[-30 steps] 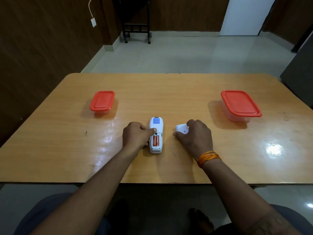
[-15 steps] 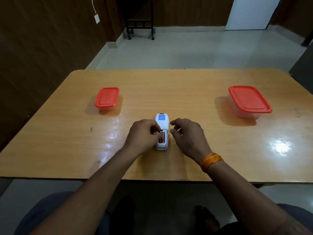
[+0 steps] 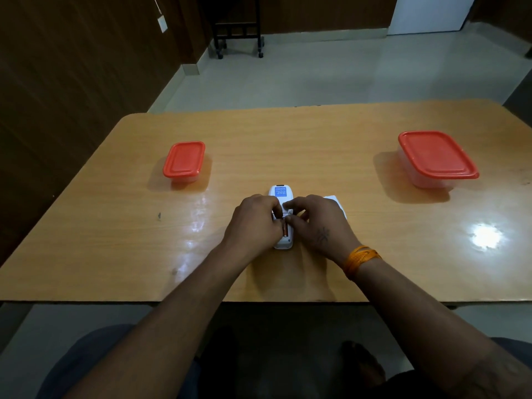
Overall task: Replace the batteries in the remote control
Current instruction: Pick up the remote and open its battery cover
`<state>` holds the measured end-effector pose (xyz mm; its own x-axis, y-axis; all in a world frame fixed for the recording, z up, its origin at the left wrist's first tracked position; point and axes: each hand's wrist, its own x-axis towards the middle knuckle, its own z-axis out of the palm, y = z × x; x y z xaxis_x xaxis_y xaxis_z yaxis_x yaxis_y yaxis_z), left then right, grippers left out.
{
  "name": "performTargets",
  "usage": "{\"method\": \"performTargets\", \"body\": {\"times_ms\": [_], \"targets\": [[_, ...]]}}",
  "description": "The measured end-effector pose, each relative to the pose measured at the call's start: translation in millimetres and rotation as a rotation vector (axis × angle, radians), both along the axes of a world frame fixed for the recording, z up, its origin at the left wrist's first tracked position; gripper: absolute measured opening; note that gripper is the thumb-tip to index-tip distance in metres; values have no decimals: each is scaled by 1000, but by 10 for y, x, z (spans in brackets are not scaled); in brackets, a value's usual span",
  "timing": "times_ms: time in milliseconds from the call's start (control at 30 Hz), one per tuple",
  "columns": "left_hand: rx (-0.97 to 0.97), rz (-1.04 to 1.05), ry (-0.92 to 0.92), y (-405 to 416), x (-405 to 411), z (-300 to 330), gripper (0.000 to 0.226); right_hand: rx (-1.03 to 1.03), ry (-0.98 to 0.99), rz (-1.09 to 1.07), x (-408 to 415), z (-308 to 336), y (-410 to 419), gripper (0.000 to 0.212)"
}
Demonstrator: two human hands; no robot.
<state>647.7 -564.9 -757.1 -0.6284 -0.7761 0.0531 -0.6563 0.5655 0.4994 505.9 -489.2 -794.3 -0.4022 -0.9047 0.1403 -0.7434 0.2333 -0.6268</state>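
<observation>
A white remote control (image 3: 280, 193) lies face down on the wooden table (image 3: 288, 133), its blue label at the far end. Its battery compartment is uncovered, and an orange battery (image 3: 285, 231) shows inside. My left hand (image 3: 254, 223) grips the remote's left side, with the fingertips at the compartment. My right hand (image 3: 319, 226) comes in from the right, thumb and forefinger pinched at the far end of the battery. The white battery cover (image 3: 337, 201) lies on the table just beyond my right hand, partly hidden by it.
A small clear container with a red lid (image 3: 184, 159) stands at the left of the table. A larger one with a red lid (image 3: 436, 158) stands at the right. A black wheeled stand (image 3: 237, 33) is on the floor beyond the table.
My right hand left the battery cover on the table and moved left onto the remote's battery compartment. My left hand's fingers slid further over the compartment.
</observation>
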Motion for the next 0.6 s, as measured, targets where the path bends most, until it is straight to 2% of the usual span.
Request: {"method": "performTargets", "body": {"times_ms": [267, 367, 600], "targets": [[111, 53, 40, 5, -25, 32, 13, 24, -5, -31, 29, -5, -19, 36], [169, 81, 109, -6, -24, 61, 9, 25, -4, -36, 24, 7, -18, 35], [180, 78, 196, 92, 9, 65, 20, 37, 7, -30, 48, 35, -13, 34]]}}
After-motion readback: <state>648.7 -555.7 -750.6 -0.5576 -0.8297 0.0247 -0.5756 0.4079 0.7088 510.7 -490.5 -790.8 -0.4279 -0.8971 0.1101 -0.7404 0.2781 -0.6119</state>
